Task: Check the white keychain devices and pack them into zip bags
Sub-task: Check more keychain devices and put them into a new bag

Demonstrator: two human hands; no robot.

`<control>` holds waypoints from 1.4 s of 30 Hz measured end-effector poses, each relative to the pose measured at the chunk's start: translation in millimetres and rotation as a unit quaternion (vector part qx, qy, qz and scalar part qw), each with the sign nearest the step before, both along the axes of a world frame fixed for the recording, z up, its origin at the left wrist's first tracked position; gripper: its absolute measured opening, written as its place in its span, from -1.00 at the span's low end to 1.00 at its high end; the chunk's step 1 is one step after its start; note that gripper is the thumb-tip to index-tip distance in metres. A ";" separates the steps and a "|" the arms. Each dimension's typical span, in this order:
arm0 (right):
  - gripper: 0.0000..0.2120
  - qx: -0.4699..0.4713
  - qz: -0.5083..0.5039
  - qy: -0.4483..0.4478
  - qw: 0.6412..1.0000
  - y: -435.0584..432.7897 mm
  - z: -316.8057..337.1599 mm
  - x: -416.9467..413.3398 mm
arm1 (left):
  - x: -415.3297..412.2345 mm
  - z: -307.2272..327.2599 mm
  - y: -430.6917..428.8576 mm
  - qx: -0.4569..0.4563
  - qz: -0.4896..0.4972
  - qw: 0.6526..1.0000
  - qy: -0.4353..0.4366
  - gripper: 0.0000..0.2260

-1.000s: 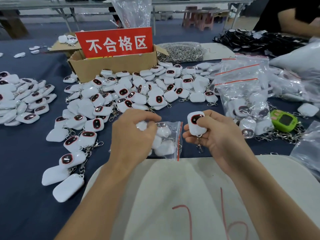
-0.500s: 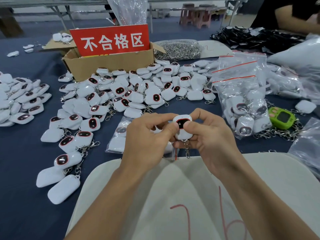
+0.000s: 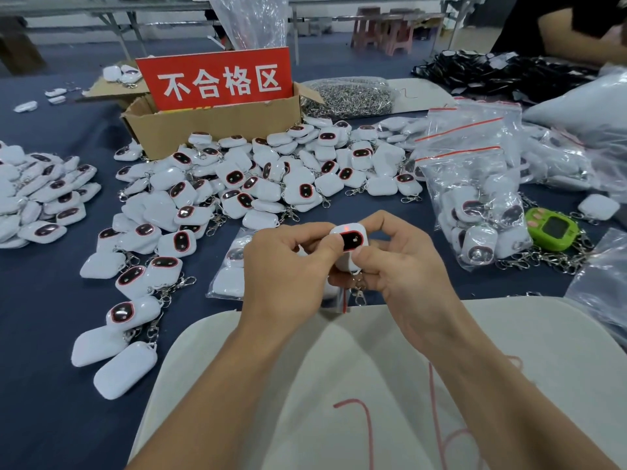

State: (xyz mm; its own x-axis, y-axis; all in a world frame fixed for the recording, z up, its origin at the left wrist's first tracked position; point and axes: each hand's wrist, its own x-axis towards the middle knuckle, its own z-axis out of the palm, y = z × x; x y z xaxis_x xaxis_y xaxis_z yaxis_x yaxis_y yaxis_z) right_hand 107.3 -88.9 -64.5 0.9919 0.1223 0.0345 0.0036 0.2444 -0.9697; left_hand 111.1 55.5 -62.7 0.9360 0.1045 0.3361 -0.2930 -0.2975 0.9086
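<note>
The white keychain device [image 3: 349, 245] is held just above the table [image 3: 51, 300] between both hands, long axis running 12 to 6, dark screen facing up at the camera, metal clip [image 3: 359, 293] dangling off the 6 end. Basically the left hand [image 3: 288, 266] pinches it from 9, the right hand [image 3: 403, 262] from 3. A part-filled zip bag [image 3: 230, 273] lies under the left hand, and the loose pile of devices [image 3: 271, 178] is at 12.

box [image 3: 217, 128] behind device pile [image 3: 271, 178], filled bags [image 3: 475, 198] right of pile
</note>
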 end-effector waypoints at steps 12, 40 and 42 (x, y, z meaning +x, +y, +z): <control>-0.79 -0.018 -0.034 -0.016 0.999 -4.3 3.1 -0.7 | -3.1 -0.8 -1.4 -0.016 -0.015 1.000 -0.005 -0.81; -0.84 -0.080 -0.115 -0.085 0.986 -10.3 6.4 1.5 | -3.5 -15.8 -2.8 0.179 0.039 0.964 -0.193 -0.61; -0.87 -0.056 -0.108 -0.064 0.990 -10.1 7.1 2.3 | -2.7 -15.6 -2.1 0.180 0.041 0.964 -0.191 -0.73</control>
